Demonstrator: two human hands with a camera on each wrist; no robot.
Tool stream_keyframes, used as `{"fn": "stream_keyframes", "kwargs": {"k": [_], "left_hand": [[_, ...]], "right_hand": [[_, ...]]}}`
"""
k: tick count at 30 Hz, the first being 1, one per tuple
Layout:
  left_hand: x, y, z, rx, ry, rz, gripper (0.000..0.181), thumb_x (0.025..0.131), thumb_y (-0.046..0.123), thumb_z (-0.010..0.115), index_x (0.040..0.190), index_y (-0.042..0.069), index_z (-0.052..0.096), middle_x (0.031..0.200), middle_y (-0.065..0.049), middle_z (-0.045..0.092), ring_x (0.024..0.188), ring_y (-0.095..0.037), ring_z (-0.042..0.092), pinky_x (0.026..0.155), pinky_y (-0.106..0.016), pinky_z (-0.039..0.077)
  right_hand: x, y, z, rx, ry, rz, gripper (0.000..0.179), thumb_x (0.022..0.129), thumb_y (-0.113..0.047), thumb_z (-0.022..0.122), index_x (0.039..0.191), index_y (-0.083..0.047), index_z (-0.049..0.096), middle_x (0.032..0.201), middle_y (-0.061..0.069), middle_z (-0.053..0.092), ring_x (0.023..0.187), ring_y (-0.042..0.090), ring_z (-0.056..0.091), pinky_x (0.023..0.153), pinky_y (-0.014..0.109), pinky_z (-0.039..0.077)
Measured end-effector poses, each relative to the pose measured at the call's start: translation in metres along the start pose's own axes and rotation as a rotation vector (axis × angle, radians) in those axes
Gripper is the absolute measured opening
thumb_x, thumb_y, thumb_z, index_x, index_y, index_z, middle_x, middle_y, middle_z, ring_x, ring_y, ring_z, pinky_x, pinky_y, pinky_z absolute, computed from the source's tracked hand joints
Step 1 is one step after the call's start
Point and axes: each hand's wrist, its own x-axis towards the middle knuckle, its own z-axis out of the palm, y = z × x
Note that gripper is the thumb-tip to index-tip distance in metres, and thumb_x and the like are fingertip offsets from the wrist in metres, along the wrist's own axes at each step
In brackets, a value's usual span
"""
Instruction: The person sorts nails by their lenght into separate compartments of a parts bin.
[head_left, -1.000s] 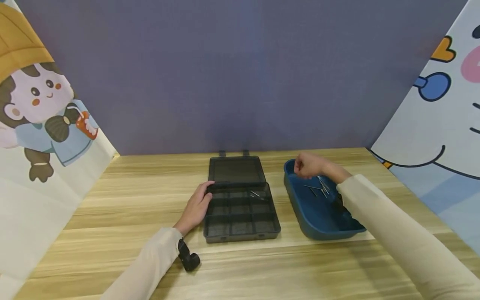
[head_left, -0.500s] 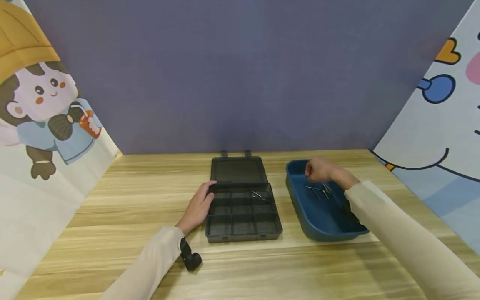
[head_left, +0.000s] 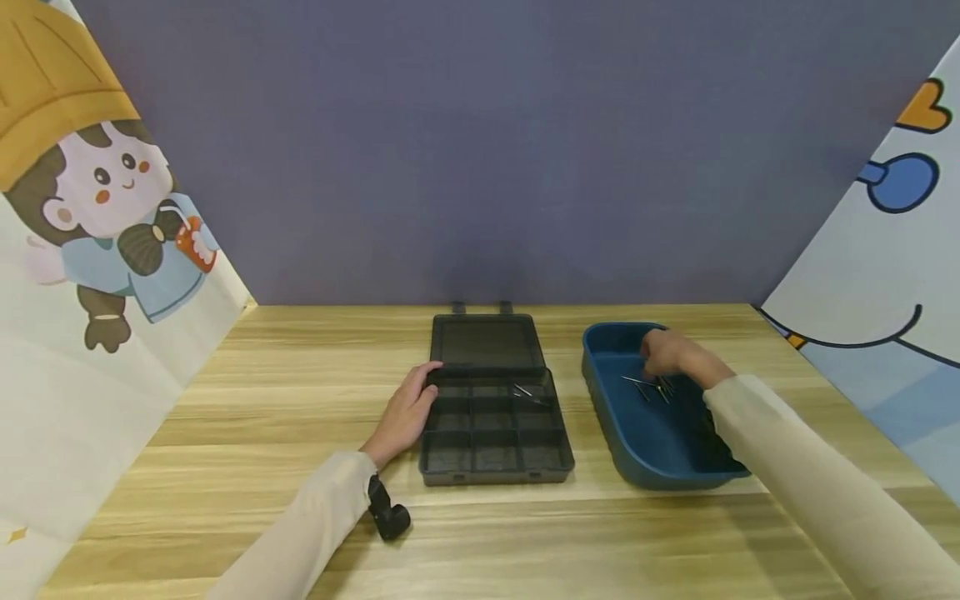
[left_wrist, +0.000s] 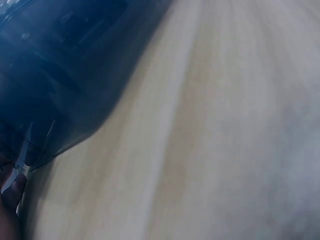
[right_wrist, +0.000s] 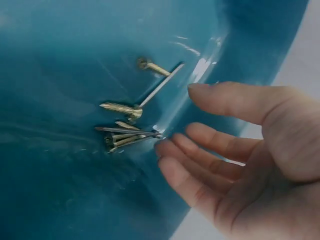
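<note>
My left hand [head_left: 405,417] rests against the left side of a dark translucent compartment box [head_left: 457,477], whose lid [head_left: 487,340] is folded back. A couple of thin metal pieces [head_left: 523,392] show in its upper right compartment. In the left wrist view, the hand's edge [left_wrist: 12,192] appears beside the bluish box wall [left_wrist: 100,90]. Over on the right, my right hand [head_left: 671,354] reaches down into a blue plastic bin [head_left: 611,425]. Its thumb and fingers [right_wrist: 175,172] are spread apart, fingertips right at a small pile of screws and nails [right_wrist: 130,137]; nothing sits between them.
Near the pile, a brass-coloured screw [right_wrist: 120,108] and another screw [right_wrist: 155,66] lie by a thin nail [right_wrist: 162,85]. The wooden table [head_left: 315,350] ends at a grey-purple panel [head_left: 480,150], with printed cartoon panels on both sides.
My right hand has lowered toward the pile in the bin and moved a little nearer. The left hand stays at the box. The whole view has shifted slightly to the right.
</note>
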Motion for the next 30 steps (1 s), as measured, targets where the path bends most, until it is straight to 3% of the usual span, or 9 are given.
{"fn": "stream_keyframes", "kwargs": {"k": [4,6,9,11,15,18,23,28,30], "left_hand": [[0.000,0.001,0.000,0.001,0.004,0.002,0.041,0.099,0.010,0.041,0.140,0.006,0.044,0.143,-0.015,0.045,0.134,-0.035,0.040,0.109,-0.053,0.032],[0.000,0.001,0.000,0.000,0.003,0.001,0.041,0.100,0.010,0.041,0.140,0.006,0.044,0.143,-0.015,0.045,0.134,-0.034,0.040,0.109,-0.053,0.032],[0.000,0.001,0.000,0.000,0.001,-0.001,0.041,0.100,0.010,0.041,0.140,0.006,0.044,0.142,-0.015,0.045,0.134,-0.034,0.040,0.108,-0.053,0.032],[0.000,0.002,0.000,-0.003,0.001,-0.002,0.041,0.100,0.011,0.041,0.140,0.006,0.044,0.143,-0.015,0.045,0.134,-0.034,0.040,0.108,-0.053,0.032],[0.000,0.002,0.001,0.000,0.000,-0.001,0.041,0.100,0.011,0.040,0.140,0.006,0.044,0.144,-0.015,0.044,0.134,-0.035,0.040,0.108,-0.053,0.032],[0.000,0.001,0.002,0.002,0.001,-0.001,0.041,0.100,0.011,0.040,0.140,0.007,0.043,0.144,-0.015,0.043,0.134,-0.035,0.040,0.108,-0.053,0.032],[0.000,0.001,0.002,0.000,0.001,-0.005,0.041,0.100,0.011,0.040,0.141,0.006,0.043,0.144,-0.015,0.044,0.134,-0.035,0.040,0.108,-0.054,0.032],[-0.001,0.002,0.001,-0.002,0.003,-0.015,0.041,0.100,0.011,0.040,0.140,0.006,0.043,0.143,-0.016,0.044,0.134,-0.036,0.040,0.108,-0.054,0.033],[-0.001,0.002,0.001,0.000,0.008,-0.012,0.041,0.100,0.011,0.040,0.140,0.006,0.043,0.143,-0.016,0.044,0.133,-0.036,0.040,0.108,-0.054,0.033]], "right_hand": [[0.001,0.004,0.004,-0.022,-0.005,0.029,0.047,0.078,-0.006,0.065,0.117,0.019,0.053,0.111,0.032,0.059,0.089,0.035,0.059,0.076,0.042,0.053],[0.002,0.006,0.006,-0.019,-0.008,0.043,0.033,0.077,-0.005,0.064,0.101,0.016,0.058,0.088,0.024,0.060,0.070,0.024,0.052,0.064,0.034,0.048],[0.002,0.008,0.009,0.004,-0.021,0.066,0.013,0.077,-0.002,0.060,0.084,0.006,0.053,0.068,0.009,0.044,0.059,0.015,0.035,0.055,0.028,0.035],[0.003,0.009,0.011,0.027,-0.040,0.081,0.010,0.078,-0.001,0.057,0.084,0.003,0.050,0.068,0.005,0.036,0.058,0.015,0.031,0.055,0.028,0.031],[0.002,0.009,0.013,0.026,-0.055,0.081,0.033,0.080,-0.002,0.061,0.106,0.015,0.050,0.085,0.017,0.049,0.067,0.021,0.041,0.059,0.031,0.035],[0.002,0.009,0.015,0.019,-0.055,0.072,0.040,0.080,-0.003,0.064,0.111,0.017,0.049,0.092,0.020,0.052,0.072,0.024,0.045,0.061,0.032,0.037],[0.001,0.010,0.016,0.037,-0.050,0.053,0.026,0.080,-0.001,0.061,0.100,0.011,0.051,0.081,0.014,0.046,0.067,0.021,0.041,0.059,0.030,0.035],[0.006,0.010,0.019,0.038,-0.026,0.020,0.013,0.077,0.001,0.061,0.076,-0.003,0.048,0.067,0.004,0.036,0.058,0.016,0.034,0.054,0.028,0.030],[0.008,0.010,0.019,0.024,-0.004,0.004,0.010,0.076,0.000,0.063,0.076,0.000,0.053,0.066,0.007,0.046,0.059,0.015,0.040,0.054,0.029,0.038]]}}
